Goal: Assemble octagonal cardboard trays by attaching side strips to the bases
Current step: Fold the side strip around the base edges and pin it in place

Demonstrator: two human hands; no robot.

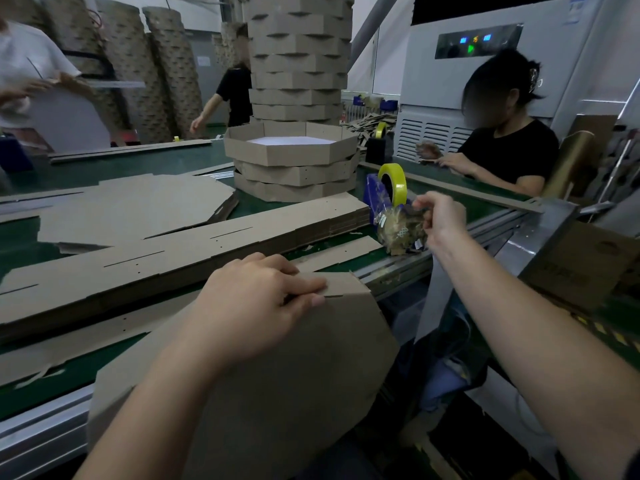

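At 6 o'clock against the tabletop point(145, 164) edge, the base point(294, 393) looks light, stiff, crease-prone, so my left grip point(256, 299) pinches its top edge; my right grip point(440, 216), 2 o'clock, pinches a crinkly packet point(401, 230).

A long pile of side strips point(194, 244) runs slantwise across the table point(114, 168) and walls the near edge off from the far half. Behind it a flat stack of octagonal bases point(131, 206) fills the left middle. The stack of finished trays point(294, 164) rises beyond, with a tall tray tower point(298, 64) behind that. Bare green shows in a narrow lane at near left and a wider band past the bases. At right, the tape dispenser point(391, 188) stands just beside the pile's end. In front of it the right grip point(440, 216) pinches a crumpled plastic bag point(401, 230). The tilted octagonal base point(277, 393), pinched at its top edge by the left grip point(256, 303), blocks the near edge. Open air lies between it and the right forearm.
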